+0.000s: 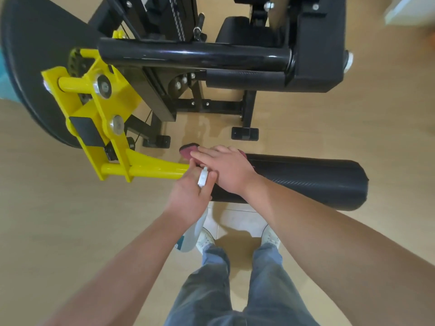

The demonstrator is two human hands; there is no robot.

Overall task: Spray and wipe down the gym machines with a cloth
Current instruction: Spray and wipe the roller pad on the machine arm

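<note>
Pressing a maroon cloth (187, 149) flat onto the left end of the black pad (306, 182), the right hand (226, 170) lies with fingers straight; the left hand (188, 196) has its fingers curled round the neck of a spray bottle (192, 232), whose body hangs below it, just beside the yellow bar (153, 171).

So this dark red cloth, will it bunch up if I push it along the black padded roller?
The dark red cloth looks soft and floppy, draping over the curve of the black padded roller. It is probably light, so it should slide under the flat right hand, maybe bunching at its free edge.
</note>
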